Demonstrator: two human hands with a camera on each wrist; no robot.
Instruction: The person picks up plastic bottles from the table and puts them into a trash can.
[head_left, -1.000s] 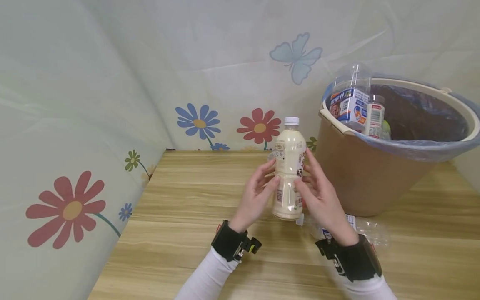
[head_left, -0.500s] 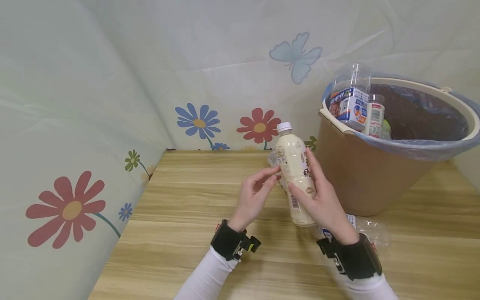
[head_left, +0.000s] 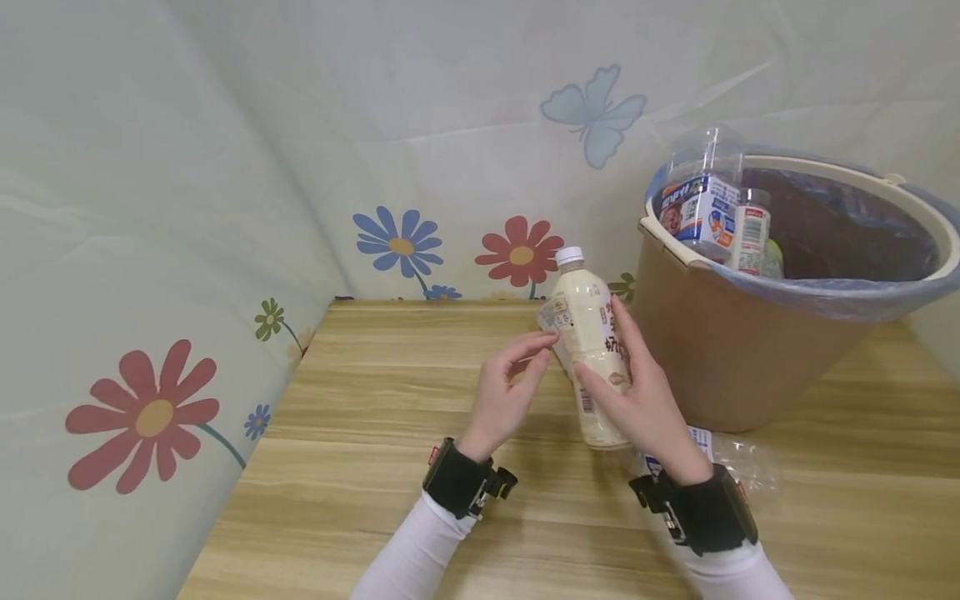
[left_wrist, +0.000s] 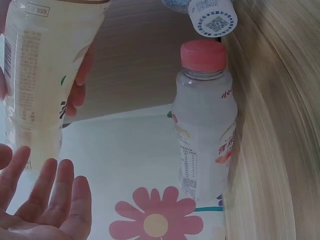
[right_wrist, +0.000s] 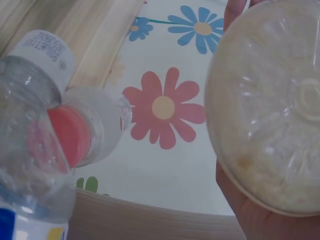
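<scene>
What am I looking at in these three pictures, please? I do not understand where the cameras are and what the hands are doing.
A person works with bare hands and wears three cameras: one on the head, one on each wrist. The head view looks down at a wooden table. The right hand holds a cream-coloured bottle, lifted and tilted. The left hand is open beside it. A brown bin with bottles inside stands on the right. The left wrist view shows a pink-capped bottle on the table. The right wrist view shows the held bottle's base from below.
</scene>
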